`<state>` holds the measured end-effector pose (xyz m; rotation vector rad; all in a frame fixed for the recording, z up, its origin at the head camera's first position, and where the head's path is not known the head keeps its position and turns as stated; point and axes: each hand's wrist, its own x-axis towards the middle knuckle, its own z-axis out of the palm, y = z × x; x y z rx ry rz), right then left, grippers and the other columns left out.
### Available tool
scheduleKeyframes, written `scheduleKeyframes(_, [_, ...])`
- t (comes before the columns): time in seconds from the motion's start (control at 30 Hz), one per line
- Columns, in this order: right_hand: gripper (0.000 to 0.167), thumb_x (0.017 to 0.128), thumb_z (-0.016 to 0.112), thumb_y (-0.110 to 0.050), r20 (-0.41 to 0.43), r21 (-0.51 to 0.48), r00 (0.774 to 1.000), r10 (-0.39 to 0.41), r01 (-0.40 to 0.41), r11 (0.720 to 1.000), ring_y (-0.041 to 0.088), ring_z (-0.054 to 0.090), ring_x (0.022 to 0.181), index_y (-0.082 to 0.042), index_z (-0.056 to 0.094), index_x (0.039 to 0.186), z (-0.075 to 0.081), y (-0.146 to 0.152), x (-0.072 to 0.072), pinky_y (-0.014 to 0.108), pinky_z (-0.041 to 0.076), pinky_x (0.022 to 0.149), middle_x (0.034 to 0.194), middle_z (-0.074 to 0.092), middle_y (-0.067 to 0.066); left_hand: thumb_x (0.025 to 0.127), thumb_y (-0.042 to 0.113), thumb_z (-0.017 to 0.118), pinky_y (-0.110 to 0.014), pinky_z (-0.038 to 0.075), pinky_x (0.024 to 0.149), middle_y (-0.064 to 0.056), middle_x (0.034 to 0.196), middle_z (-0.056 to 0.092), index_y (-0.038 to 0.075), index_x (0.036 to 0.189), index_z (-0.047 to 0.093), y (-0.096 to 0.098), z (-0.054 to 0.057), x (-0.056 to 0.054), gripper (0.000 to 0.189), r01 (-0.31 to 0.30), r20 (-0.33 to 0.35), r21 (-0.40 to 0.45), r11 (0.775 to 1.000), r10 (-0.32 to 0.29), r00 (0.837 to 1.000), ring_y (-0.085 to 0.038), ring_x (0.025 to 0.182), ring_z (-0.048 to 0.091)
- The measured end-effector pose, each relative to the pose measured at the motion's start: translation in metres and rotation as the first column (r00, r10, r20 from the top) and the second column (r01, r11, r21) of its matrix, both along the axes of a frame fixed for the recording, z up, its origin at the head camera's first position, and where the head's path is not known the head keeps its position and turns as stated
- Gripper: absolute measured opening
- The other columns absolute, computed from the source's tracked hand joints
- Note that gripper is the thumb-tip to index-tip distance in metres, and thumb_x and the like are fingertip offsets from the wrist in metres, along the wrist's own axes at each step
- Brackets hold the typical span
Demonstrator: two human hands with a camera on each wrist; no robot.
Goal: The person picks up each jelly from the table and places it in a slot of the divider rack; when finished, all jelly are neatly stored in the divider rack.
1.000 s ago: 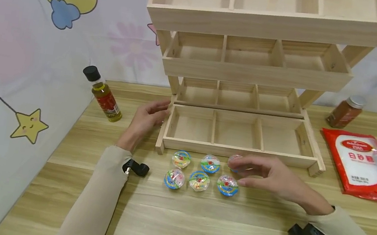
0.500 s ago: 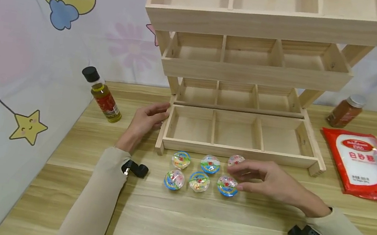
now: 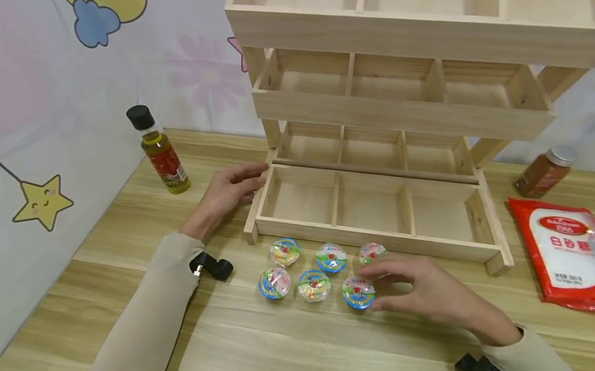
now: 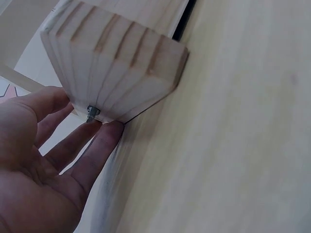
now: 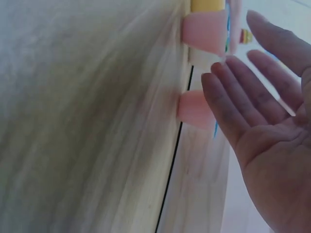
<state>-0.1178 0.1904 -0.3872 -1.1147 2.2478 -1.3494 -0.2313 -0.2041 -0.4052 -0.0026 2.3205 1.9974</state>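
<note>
Several small lidded jelly cups stand in two rows on the table before a tiered wooden rack (image 3: pixel 381 242). My right hand (image 3: pixel 428 292) hovers at the right end of these rows, fingers loosely extended and holding nothing. Nearest to it are the front right cup (image 3: pixel 356 292) and the back right cup (image 3: pixel 371 253), which its fingers partly cover. In the right wrist view, a pink cup (image 5: pixel 195 108) stands just beyond the fingertips. My left hand (image 3: pixel 227 194) rests against the rack's left side. The left wrist view shows its fingertips touching the wooden side piece (image 4: pixel 114 63) near a bolt.
A bottle of yellow oil (image 3: pixel 165 162) with a black cap stands left of the rack. To the right are a jar of reddish-brown contents (image 3: pixel 545 173) and a red-and-white sugar bag (image 3: pixel 575 256). The rack's upper tiers overhang the lower ones.
The right hand has shifted down slightly, and its thumb and fingers have spread a little around the front right cup. The left hand stays against the rack. The head view has tilted slightly.
</note>
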Motion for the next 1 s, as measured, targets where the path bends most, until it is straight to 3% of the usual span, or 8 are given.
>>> scheduleKeyframes(0.33, [0.044,0.09,0.089,-0.024,-0.131,0.117,0.991,-0.024,0.04,0.992,0.014,0.067,0.117,-0.013,0.076,0.13,-0.0019,-0.006,0.0025,0.035,0.056,0.102,0.126,0.074,-0.004,0.106,0.017,0.069,-0.02,0.059,0.082,-0.015,0.147,0.063,0.005,0.147,0.064,-0.0048,0.0003,-0.0014,0.043,0.022,-0.007,-0.03,0.999,-0.022,1.0,-0.011,0.107,0.067])
scheduleKeyframes(0.67, [0.049,0.087,0.091,-0.025,-0.119,0.153,0.993,-0.023,0.041,0.987,0.008,0.07,0.106,-0.008,0.075,0.13,-0.0068,-0.0087,0.0036,0.033,0.059,0.094,0.121,0.075,-0.001,0.106,0.013,0.069,-0.02,0.06,0.081,-0.016,0.146,0.063,0.003,0.146,0.064,-0.0024,0.0001,-0.0014,0.042,0.016,-0.008,-0.011,1.0,-0.016,1.0,-0.009,0.105,0.068])
scheduleKeyframes(1.0, [0.046,0.088,0.091,-0.024,-0.133,0.178,0.991,-0.025,0.048,0.983,0.007,0.069,0.101,-0.008,0.075,0.127,-0.006,-0.0101,0.0042,0.032,0.06,0.089,0.116,0.075,-0.004,0.106,0.013,0.068,-0.023,0.06,0.086,-0.014,0.148,0.062,0.005,0.147,0.064,-0.0026,-0.0024,-0.0004,0.041,0.02,0.004,0.005,1.0,-0.02,1.0,-0.014,0.113,0.067])
